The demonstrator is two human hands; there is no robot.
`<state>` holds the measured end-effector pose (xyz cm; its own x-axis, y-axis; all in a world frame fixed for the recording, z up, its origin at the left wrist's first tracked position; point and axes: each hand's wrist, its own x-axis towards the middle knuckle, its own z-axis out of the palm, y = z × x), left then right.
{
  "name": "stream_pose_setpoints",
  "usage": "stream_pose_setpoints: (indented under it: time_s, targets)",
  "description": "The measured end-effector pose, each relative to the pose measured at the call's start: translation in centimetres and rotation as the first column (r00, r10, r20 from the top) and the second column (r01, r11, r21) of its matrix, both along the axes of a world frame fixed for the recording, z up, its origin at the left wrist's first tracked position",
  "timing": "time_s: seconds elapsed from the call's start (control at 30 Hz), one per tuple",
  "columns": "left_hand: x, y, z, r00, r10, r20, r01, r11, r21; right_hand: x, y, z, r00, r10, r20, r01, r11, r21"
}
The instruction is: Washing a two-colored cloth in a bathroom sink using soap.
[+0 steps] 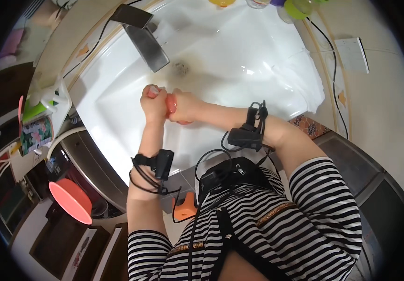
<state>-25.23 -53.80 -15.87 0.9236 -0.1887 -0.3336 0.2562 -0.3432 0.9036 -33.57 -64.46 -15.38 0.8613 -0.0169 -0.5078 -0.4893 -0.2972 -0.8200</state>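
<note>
Both of my hands are over a white basin (219, 56), close to its front left side. My left hand (154, 107) is closed around a wet, glossy pink-red thing (171, 103). A whitish piece shows at the top of that fist. My right hand (186, 107) grips the same thing from the other side, its knuckles nearly against my left hand. A bit of pink-red also sticks out below the right hand. The fingers hide most of it, so I cannot tell whether it is cloth or something else. Beyond my hands lies the drain (180, 68).
A flat grey faucet (147, 49) reaches over the basin from the upper left. White cloth (303, 80) drapes over its right rim. Containers (296, 8) stand along the far edge. At lower left is a pink plastic basin (70, 201); an orange stool (185, 207) is below. Cabled devices (163, 165) are strapped to both forearms.
</note>
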Motion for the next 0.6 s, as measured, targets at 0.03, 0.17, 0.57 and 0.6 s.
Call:
stream_pose_setpoints:
  time_s: [0.03, 0.17, 0.57, 0.6]
  targets:
    - [-0.5, 0.1, -0.4, 1.000, 0.013, 0.002, -0.013, 1.000, 0.001, -0.1, -0.3, 0.4, 1.000, 0.007, -0.025, -0.009, 0.996, -0.085]
    - [-1.5, 1.6, -1.3, 0.967, 0.246, -0.069, -0.251, 0.966, -0.065, -0.7, -0.8, -0.8, 0.983, 0.123, 0.134, -0.099, 0.981, -0.167]
    - [-4.4, 11.0, 1.1, 0.674, 0.522, -0.522, -0.688, 0.701, -0.188, 5.0, -8.0, -8.1, 0.969, 0.227, 0.098, -0.108, 0.747, -0.656]
    - [-4.8, 11.5, 1.2, 0.667, 0.529, -0.525, -0.699, 0.689, -0.193, 5.4, -7.9, -8.1, 0.966, 0.240, 0.099, -0.119, 0.750, -0.651]
